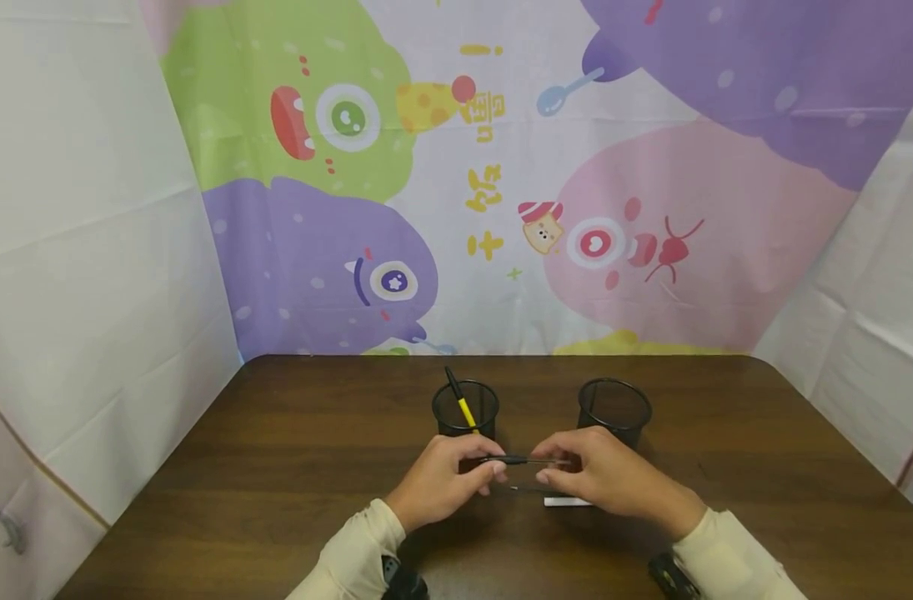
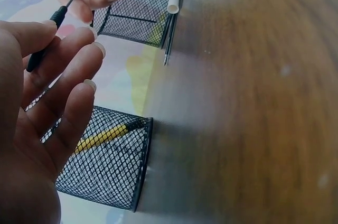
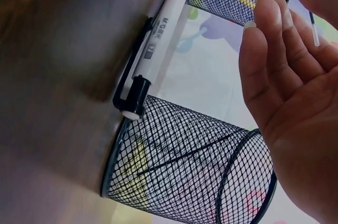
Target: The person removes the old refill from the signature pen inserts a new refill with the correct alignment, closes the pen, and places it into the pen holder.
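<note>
Two grips hold one thin pen stick [image 1: 513,459] above the brown worktop [image 1: 313,433]. In the head view, the left grip [image 1: 448,479] pinches its fat black part, and the right grip [image 1: 614,475] pinches the skinny end, so the stick goes across between them. Just past the left grip stands a mesh cup [image 1: 451,430] with a yellow and black pen [image 1: 461,398] leaning in it. Just past the right grip stands a second cup [image 1: 630,434]. Down by the right grip lie a white tube [image 1: 565,502] and a dark skinny stick [image 1: 529,489].

In the left wrist view, the left thumb presses the black part. The dark skinny stick has a pointy tip.

In the right wrist view, a pale end pokes past the right thumb. The white tube has a black clip [image 3: 129,78].
</note>
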Motion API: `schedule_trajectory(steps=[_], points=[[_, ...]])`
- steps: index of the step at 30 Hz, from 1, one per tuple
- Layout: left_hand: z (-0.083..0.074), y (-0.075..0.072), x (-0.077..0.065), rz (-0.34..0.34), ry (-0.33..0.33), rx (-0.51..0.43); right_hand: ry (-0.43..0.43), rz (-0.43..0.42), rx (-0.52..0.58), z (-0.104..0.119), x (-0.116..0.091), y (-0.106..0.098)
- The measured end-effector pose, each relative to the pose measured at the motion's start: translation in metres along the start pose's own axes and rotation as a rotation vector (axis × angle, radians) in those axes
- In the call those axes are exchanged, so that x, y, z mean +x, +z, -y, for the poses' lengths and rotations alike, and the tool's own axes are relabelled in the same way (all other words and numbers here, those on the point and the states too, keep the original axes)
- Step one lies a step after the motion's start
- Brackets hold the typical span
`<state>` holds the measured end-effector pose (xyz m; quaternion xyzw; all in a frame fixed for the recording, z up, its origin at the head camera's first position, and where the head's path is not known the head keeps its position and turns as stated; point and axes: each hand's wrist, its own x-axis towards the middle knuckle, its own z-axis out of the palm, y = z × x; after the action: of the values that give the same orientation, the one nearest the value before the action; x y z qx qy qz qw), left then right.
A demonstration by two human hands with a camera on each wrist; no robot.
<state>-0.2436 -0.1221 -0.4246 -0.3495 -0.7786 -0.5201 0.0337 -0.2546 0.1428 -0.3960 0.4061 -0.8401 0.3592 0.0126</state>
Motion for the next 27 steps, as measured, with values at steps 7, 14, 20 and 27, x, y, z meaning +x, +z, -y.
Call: schedule_trajectory(steps=[7,14,20,27], points=[[-0.009,0.001,0.0,-0.009,-0.039,0.021,0.035,0.032,0.002,0.0,-0.002,-0.005],[-0.035,-0.003,-0.001,-0.017,-0.024,0.007,0.083,0.115,0.02,0.0,-0.005,-0.012],[-0.039,-0.004,-0.001,-0.041,-0.01,0.028,0.085,0.135,0.001,-0.003,-0.006,-0.013],[-0.039,-0.004,0.0,-0.042,-0.015,0.046,0.108,0.138,-0.055,-0.005,-0.008,-0.016]])
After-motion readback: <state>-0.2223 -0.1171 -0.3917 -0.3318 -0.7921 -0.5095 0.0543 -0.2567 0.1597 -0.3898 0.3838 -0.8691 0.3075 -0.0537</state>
